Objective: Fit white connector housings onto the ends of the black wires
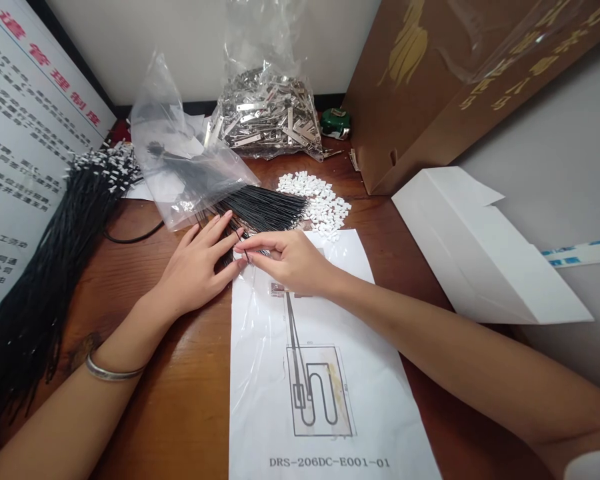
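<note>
While right hand [286,261] pinches it | black wire [241,240] thin, short | bundle [267,207] glossy

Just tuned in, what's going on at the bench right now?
The person's left hand lies flat on a bundle of black wires spilling from a clear bag, while the right hand pinches a single black wire at the bundle's near end. Small white plastic pieces are piled just behind, and a printed drawing sheet lies under the right wrist.
</note>
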Demonstrator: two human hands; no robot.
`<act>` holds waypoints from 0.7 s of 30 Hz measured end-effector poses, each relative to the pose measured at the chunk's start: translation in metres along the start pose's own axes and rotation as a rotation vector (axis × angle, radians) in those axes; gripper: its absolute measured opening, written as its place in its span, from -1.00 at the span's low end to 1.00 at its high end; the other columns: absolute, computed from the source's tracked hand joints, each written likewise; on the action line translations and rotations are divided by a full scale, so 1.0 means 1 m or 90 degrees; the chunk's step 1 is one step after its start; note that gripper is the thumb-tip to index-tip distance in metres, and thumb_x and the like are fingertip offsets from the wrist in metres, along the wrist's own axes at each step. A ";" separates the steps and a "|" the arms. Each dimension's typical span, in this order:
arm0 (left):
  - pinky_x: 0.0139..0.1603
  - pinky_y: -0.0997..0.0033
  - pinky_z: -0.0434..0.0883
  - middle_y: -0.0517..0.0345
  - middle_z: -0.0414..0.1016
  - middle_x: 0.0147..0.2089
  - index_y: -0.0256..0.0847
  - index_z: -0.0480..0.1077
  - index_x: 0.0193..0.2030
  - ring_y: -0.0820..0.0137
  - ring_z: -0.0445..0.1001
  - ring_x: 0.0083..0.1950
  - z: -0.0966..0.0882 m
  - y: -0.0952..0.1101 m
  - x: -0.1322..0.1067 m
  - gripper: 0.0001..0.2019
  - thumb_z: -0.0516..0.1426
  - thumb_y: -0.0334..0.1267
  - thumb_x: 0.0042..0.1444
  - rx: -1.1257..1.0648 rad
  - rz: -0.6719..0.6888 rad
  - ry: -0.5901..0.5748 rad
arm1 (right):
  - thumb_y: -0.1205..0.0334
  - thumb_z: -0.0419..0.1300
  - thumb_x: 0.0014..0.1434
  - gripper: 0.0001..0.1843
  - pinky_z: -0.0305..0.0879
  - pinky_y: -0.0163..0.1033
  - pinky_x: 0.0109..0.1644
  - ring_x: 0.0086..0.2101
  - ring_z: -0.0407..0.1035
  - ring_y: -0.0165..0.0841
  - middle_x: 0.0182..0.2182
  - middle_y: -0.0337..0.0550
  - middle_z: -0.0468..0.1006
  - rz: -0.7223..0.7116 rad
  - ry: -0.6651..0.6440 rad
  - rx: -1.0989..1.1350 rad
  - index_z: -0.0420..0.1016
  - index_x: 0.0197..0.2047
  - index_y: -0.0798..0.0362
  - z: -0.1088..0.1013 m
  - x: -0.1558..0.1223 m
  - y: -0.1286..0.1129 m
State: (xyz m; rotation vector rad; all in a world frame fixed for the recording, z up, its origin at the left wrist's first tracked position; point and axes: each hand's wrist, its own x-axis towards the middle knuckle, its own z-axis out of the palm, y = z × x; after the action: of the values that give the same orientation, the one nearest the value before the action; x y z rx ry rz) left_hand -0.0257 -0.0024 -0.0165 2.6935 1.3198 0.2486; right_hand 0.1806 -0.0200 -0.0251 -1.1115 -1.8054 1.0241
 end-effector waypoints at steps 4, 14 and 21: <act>0.47 -0.19 0.06 -0.13 -0.04 0.55 -0.20 0.29 0.39 0.05 0.05 0.54 0.000 0.000 0.000 -0.43 -0.04 0.04 0.37 -0.002 0.005 -0.001 | 0.24 0.23 0.22 -0.76 0.17 -0.31 -0.38 -0.45 0.33 -0.48 -0.34 -0.13 0.69 -0.007 0.000 0.020 0.70 -0.15 0.13 -0.001 0.000 -0.001; 0.47 -0.20 0.06 -0.15 -0.10 0.56 -0.22 0.28 0.40 0.06 0.03 0.54 -0.001 -0.002 0.000 -0.41 -0.05 0.07 0.37 0.009 0.013 -0.003 | 0.21 0.26 0.17 -0.76 -0.04 -0.29 -0.53 -0.60 0.07 -0.55 -0.48 -0.17 0.63 -0.055 -0.034 0.078 0.73 -0.24 0.16 -0.006 -0.005 -0.003; 0.48 -0.16 0.05 -0.12 -0.11 0.57 -0.18 0.29 0.39 0.09 0.07 0.54 0.000 -0.001 0.000 -0.43 -0.06 0.06 0.38 0.016 0.003 -0.005 | 0.34 0.13 0.21 -0.61 0.12 -0.32 -0.47 -0.57 0.16 -0.55 -0.23 -0.02 0.69 -0.055 -0.073 0.089 0.62 0.05 0.22 -0.002 -0.003 0.005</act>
State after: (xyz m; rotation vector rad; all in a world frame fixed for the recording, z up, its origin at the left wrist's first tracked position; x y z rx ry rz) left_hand -0.0268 -0.0014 -0.0163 2.7152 1.3226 0.2231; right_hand 0.1845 -0.0211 -0.0296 -0.8998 -1.8240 1.1634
